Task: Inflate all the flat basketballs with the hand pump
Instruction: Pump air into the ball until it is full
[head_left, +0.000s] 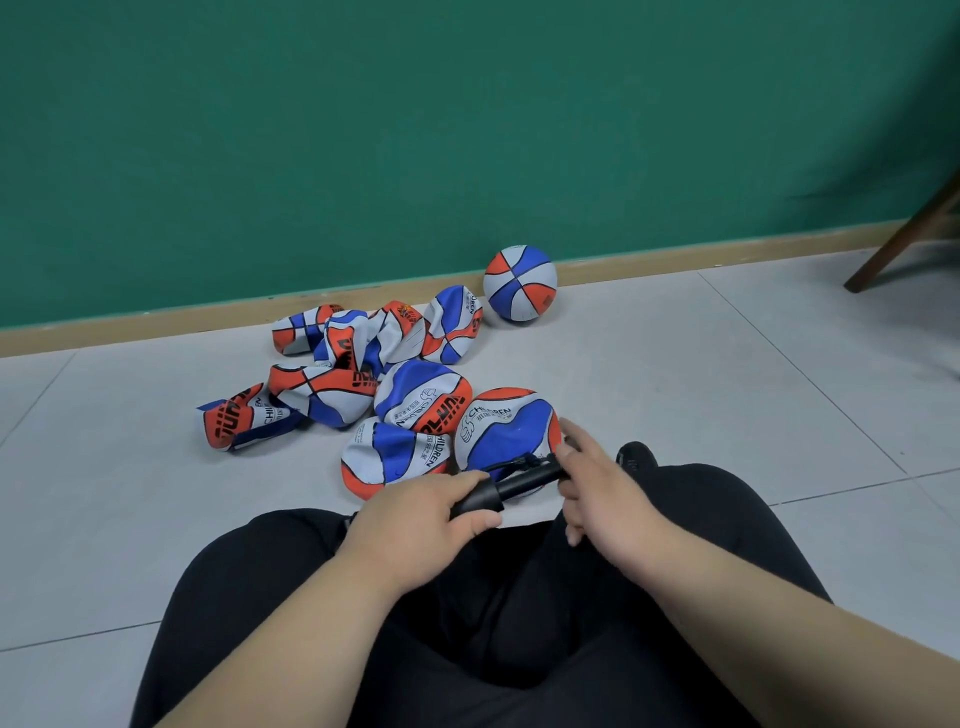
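From my seat I see the left hand (415, 519) curled tight round the thick end of the slim black plastic hand pump (524, 480). The right hand (602, 493) grips the pump's other end, forefinger lifted. The pump spans the gap between both hands, just above the nearest flat orange, blue and grey rubber basketball (506, 431). Beyond, I make out the heap of other flat basketballs (358, 374) on the pale tiled floor (727, 389), and one round inflated basketball (519, 283) by the green wall (467, 130)
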